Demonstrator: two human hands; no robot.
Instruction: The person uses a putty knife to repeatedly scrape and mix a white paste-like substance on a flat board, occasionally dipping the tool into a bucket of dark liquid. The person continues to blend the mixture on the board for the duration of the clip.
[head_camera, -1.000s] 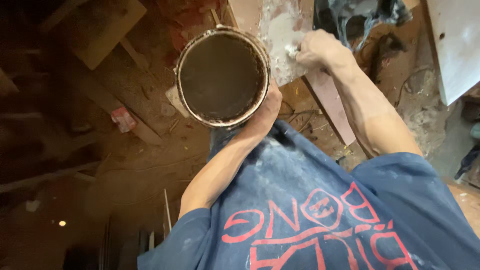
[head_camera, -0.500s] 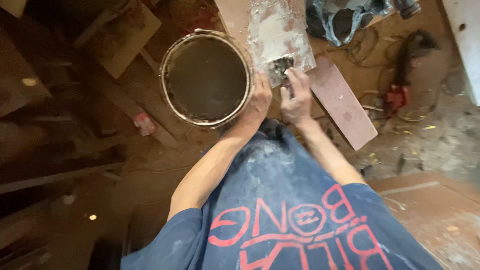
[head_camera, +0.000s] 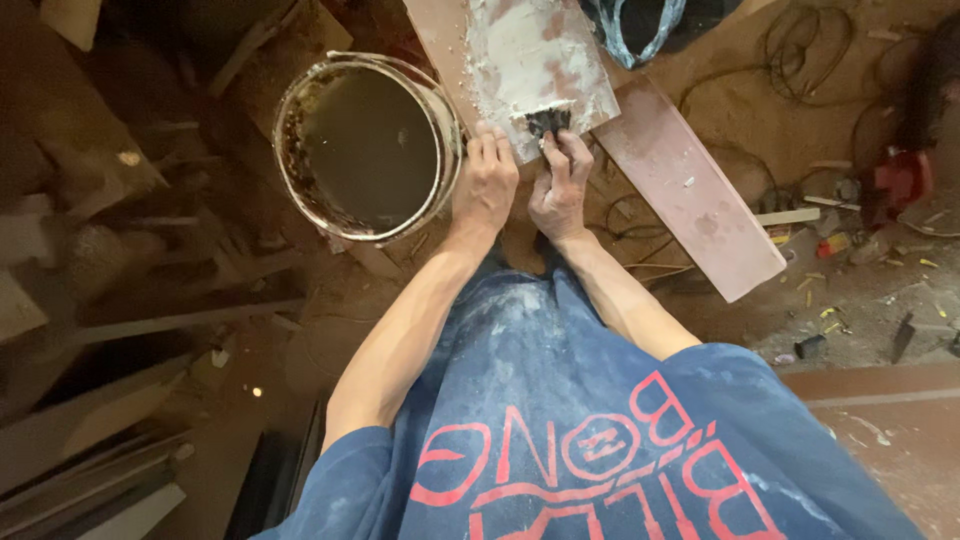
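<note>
Putty knife (head_camera: 547, 121): clamped in right hand (head_camera: 560, 180) fingers, blade on pinkish board (head_camera: 690, 190). Upper board end coated in white filler (head_camera: 525, 50); lower end bare, judged unfinished. Left hand (head_camera: 485, 185): fingers together, resting at bucket (head_camera: 365, 145) rim beside board.

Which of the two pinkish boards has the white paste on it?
The upper board, the one both hands touch beside the bucket. White paste covers it; the long board lying to its right is nearly bare pink.

Dim, warm light; left side in deep shadow; edges softly blurred.
</note>
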